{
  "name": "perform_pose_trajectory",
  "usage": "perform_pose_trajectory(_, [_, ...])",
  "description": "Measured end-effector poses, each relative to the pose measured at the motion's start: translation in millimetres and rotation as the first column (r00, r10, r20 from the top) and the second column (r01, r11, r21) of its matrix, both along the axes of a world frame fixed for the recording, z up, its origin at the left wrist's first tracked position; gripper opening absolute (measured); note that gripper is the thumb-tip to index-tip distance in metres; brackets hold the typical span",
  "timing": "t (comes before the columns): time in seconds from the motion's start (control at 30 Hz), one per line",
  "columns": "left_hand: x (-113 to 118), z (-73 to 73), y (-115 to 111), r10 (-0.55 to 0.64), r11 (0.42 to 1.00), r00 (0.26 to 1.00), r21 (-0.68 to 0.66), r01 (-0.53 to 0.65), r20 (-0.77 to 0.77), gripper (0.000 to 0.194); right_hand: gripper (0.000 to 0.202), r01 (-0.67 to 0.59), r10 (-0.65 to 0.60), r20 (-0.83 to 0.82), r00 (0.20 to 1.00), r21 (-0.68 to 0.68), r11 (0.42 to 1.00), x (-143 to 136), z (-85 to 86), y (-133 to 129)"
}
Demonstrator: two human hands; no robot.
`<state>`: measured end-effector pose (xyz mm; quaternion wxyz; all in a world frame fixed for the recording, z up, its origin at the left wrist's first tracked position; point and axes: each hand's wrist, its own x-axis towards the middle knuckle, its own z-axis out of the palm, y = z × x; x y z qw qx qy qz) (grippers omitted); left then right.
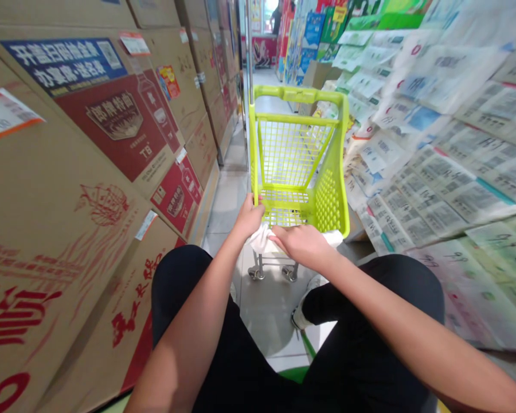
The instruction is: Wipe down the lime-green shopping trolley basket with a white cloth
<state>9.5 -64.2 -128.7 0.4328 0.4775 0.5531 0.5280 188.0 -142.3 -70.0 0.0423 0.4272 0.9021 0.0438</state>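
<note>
The lime-green plastic basket cart (pixel 340 172) stands just ahead. The left hand (pixel 248 216) has its grip curled around the near left rim; the right hand (pixel 305 244) closes on bunched white cloth (pixel 261 236) at the near edge. Best brace left, pressing the cloth evenly along the rim.

On my feed I read "郎牌特曲" and "T8" on the red carton panel (pixel 122 125), "开盖扫码" on the blue label (pixel 64 63) above it, paired nines on pale-green packs (pixel 494 249), and "00" ending an orange-edged price tag (pixel 7 113).

Pale tiled floor (pixel 264 327), with a lime-green shopping cart (pixel 328 198) and light-coloured shoes (pixel 300 319) on it.
</note>
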Motion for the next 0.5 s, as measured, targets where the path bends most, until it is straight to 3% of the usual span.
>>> perform_pose_trajectory(0.13, [-17.5,3.1,1.9,-0.011,1.0,0.999,0.004,0.011,-0.031,0.027,0.056,-0.008,0.011,-0.096,0.995,0.03,1.0,42.7,-5.0,-7.4])
perform_pose_trajectory(0.23, [-10.7,-0.4,-3.9,0.071,0.997,0.994,0.047,-0.067,-0.079,0.021,0.057,0.03,-0.023,-0.079,0.997,0.083,0.996,62.3,-9.0,-9.9])
perform_pose_trajectory(0.3, [3.5,-4.3,-9.5,0.121,0.99,0.989,0.082,-0.114,-0.086,0.015,0.057,0.043,-0.041,-0.015,0.999,0.09,0.995,53.4,-8.9,-8.5])
perform_pose_trajectory(0.4, [24.3,-8.2,-13.7,0.147,0.986,0.987,0.086,-0.142,-0.058,0.015,0.055,0.018,-0.021,0.052,0.998,0.05,0.999,17.2,-5.1,-3.4])
perform_pose_trajectory(0.5, [26.1,-6.2,-8.6,0.11,0.993,0.993,0.04,-0.109,-0.035,0.019,0.054,0.031,-0.031,0.042,0.999,0.005,1.0,-9.0,-2.3,1.7])
